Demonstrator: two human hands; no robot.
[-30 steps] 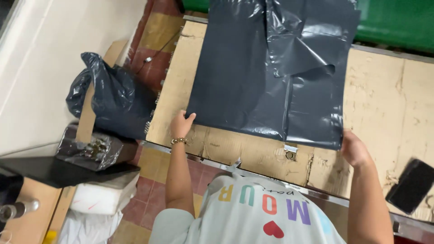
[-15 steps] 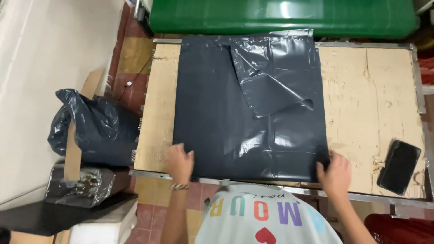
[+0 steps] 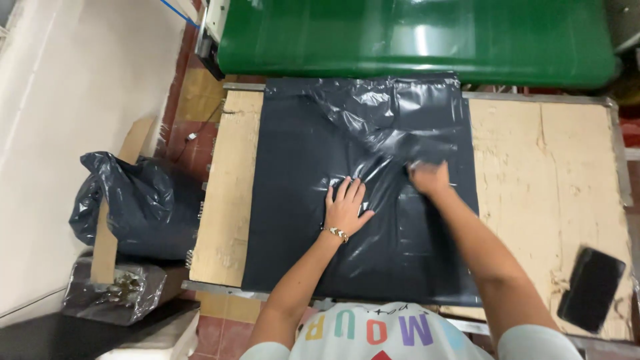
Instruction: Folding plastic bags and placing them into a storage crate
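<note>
We saw the dark grey plastic bag (image 3: 300,220) spread flat on the tabletop (image 3: 547,180), covering its middle & left part, top edge just by the green machine cover (image 3: 420,33). Left hand (image 3: 345,208) lay palm-down on the bag near its centre, fingers spread apart, pressing, not clamped on anything; a bracelet (image 3: 337,233) sat at the wrist. Right hand (image 3: 430,177) was just to the right, blurred, on a crumpled upper layer of the bag; couldn't tell if its grip was shut on the plastic or only resting. A black phone (image 3: 591,289) lay near the tabletop's right front corner, well apart from both hands. On the floor to the left we noted a stuffed black bag (image 3: 133,207) w/ a cardboard strip (image 3: 105,240) leaning by it.
</note>
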